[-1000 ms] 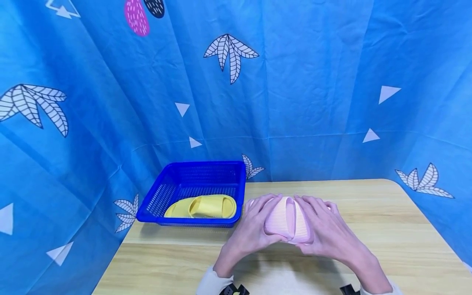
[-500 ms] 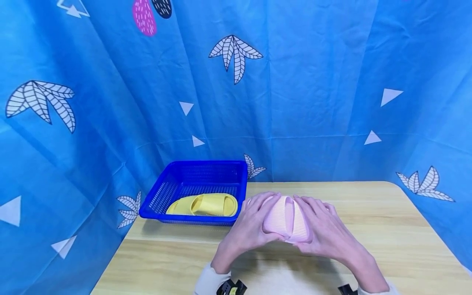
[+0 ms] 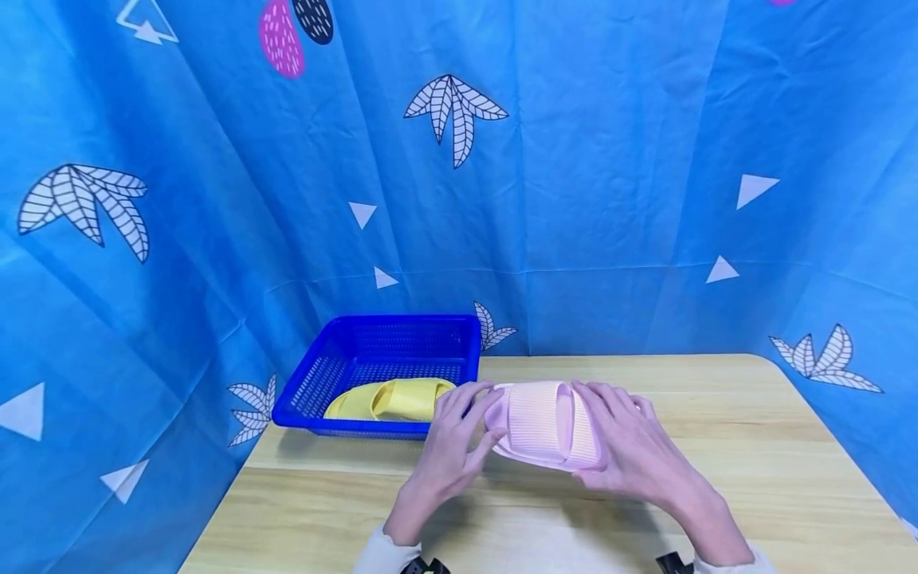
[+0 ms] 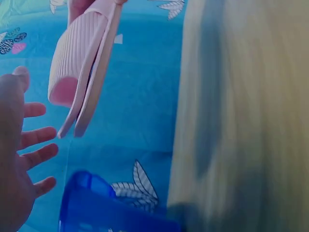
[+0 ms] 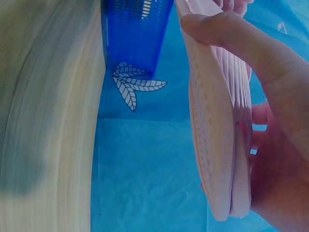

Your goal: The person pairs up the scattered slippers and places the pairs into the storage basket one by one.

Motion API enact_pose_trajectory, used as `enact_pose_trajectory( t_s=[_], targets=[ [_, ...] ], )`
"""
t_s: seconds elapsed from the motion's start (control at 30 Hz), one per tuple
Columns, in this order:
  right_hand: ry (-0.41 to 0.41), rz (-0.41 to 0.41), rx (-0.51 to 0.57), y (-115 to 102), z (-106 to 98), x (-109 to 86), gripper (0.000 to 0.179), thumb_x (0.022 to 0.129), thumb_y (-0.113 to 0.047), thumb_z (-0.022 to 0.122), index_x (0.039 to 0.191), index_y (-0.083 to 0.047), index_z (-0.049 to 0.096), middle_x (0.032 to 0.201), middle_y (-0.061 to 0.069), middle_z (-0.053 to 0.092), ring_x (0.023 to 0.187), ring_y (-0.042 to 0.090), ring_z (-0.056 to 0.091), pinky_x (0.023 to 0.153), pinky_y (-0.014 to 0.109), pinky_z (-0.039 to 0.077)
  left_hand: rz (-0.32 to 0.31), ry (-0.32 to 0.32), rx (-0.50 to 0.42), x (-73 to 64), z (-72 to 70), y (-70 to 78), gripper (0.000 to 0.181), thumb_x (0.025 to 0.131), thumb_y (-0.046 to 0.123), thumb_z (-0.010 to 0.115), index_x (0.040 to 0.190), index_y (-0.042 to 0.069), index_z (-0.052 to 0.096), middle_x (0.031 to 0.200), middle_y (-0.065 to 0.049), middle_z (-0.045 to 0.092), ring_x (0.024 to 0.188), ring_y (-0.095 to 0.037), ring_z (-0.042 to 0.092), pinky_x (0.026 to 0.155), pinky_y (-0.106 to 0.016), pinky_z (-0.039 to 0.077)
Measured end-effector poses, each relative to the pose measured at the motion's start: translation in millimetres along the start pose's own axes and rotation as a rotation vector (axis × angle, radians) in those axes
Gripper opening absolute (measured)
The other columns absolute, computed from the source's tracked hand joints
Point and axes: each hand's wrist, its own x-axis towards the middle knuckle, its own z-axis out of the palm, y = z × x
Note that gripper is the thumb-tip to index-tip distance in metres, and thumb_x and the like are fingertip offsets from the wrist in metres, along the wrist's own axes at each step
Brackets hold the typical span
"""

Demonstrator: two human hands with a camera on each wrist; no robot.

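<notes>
A pair of pink slippers (image 3: 534, 422) with ribbed straps, fitted together, is held above the table. My right hand (image 3: 634, 446) grips their right end, thumb on one side and fingers on the other. The right wrist view shows the soles of the pink slippers (image 5: 212, 121) edge-on, lying against each other. By their left end is my left hand (image 3: 452, 450); in the left wrist view the left hand (image 4: 19, 145) has its fingers spread and apart from the pink slippers (image 4: 79, 58). One yellow slipper (image 3: 405, 399) lies in the blue basket (image 3: 315, 426), its right end partly hidden by my left fingers.
The blue basket stands at the table's back left, behind my left hand. Behind the wooden table (image 3: 717, 446) hangs a blue patterned curtain (image 3: 602, 199). The table's right edge lies well beyond my right hand.
My left hand has let go of the pink slippers and moved left, uncovering their left end. My right hand keeps its grip in about the same place.
</notes>
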Motion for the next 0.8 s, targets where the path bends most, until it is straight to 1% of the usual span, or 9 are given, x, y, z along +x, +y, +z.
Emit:
enact_pose_trajectory(
  t_s=[0.07,0.13,0.27,0.4,0.5,0.67,0.8],
  targets=[
    [-0.013,0.004,0.000,-0.8,0.4,0.0,0.118,0.056,-0.057,0.091,0.149,-0.001,0.045,0.135,0.014,0.056,0.121,0.031,0.053,0.090,0.054,0.043,0.005,0.035,0.019,-4.9,-2.5,-4.9,0.047,0.106,0.042,0.051,0.141,0.012,0.060,0.143,-0.009,0.057,0.133,-0.030,0.051,0.108,-0.058,0.037],
    [-0.023,0.007,-0.001,-1.5,0.9,0.0,0.117,0.056,-0.057,0.090,0.149,-0.001,0.044,0.136,0.014,0.056,0.122,0.031,0.052,0.091,0.055,0.043,-0.002,0.058,0.034,-9.5,-6.2,-10.0,0.045,0.105,0.040,0.052,0.139,0.011,0.061,0.141,-0.009,0.058,0.131,-0.031,0.053,0.106,-0.057,0.038],
    [-0.028,0.013,-0.002,-2.1,1.2,0.0,0.117,0.057,-0.057,0.090,0.149,-0.001,0.044,0.136,0.014,0.056,0.123,0.031,0.052,0.092,0.056,0.043,-0.031,0.092,0.067,-19.0,-15.2,-21.0,0.041,0.104,0.035,0.056,0.137,0.011,0.064,0.137,-0.010,0.061,0.129,-0.030,0.054,0.104,-0.055,0.038],
    [-0.017,0.007,-0.002,-1.6,1.4,0.1,0.117,0.057,-0.057,0.089,0.149,-0.001,0.045,0.136,0.014,0.056,0.123,0.031,0.052,0.093,0.056,0.043,-0.052,0.125,0.118,-31.8,-23.1,-32.0,0.040,0.106,0.037,0.052,0.134,0.011,0.066,0.132,-0.011,0.063,0.126,-0.030,0.055,0.101,-0.054,0.036],
    [-0.008,-0.001,-0.009,-0.6,2.1,0.6,0.117,0.056,-0.058,0.089,0.149,-0.001,0.046,0.135,0.014,0.056,0.122,0.031,0.053,0.092,0.055,0.043,-0.068,0.157,0.145,-40.5,-28.8,-40.6,0.042,0.107,0.040,0.049,0.131,0.011,0.068,0.130,-0.009,0.064,0.124,-0.030,0.056,0.101,-0.055,0.035],
    [-0.006,-0.003,-0.012,-0.8,2.5,-0.8,0.117,0.055,-0.057,0.090,0.148,-0.002,0.046,0.135,0.013,0.056,0.121,0.030,0.053,0.092,0.054,0.043,-0.094,0.214,0.178,-51.4,-39.3,-54.6,0.038,0.105,0.033,0.051,0.124,0.008,0.071,0.125,-0.009,0.066,0.119,-0.031,0.058,0.102,-0.055,0.035],
    [0.002,-0.007,-0.014,-1.3,2.9,-1.2,0.117,0.054,-0.055,0.091,0.148,-0.002,0.046,0.134,0.013,0.056,0.120,0.030,0.054,0.091,0.054,0.043,-0.116,0.209,0.226,-58.5,-49.3,-66.2,0.037,0.103,0.030,0.050,0.120,0.006,0.072,0.122,-0.012,0.067,0.118,-0.034,0.059,0.102,-0.055,0.036]
  ],
)
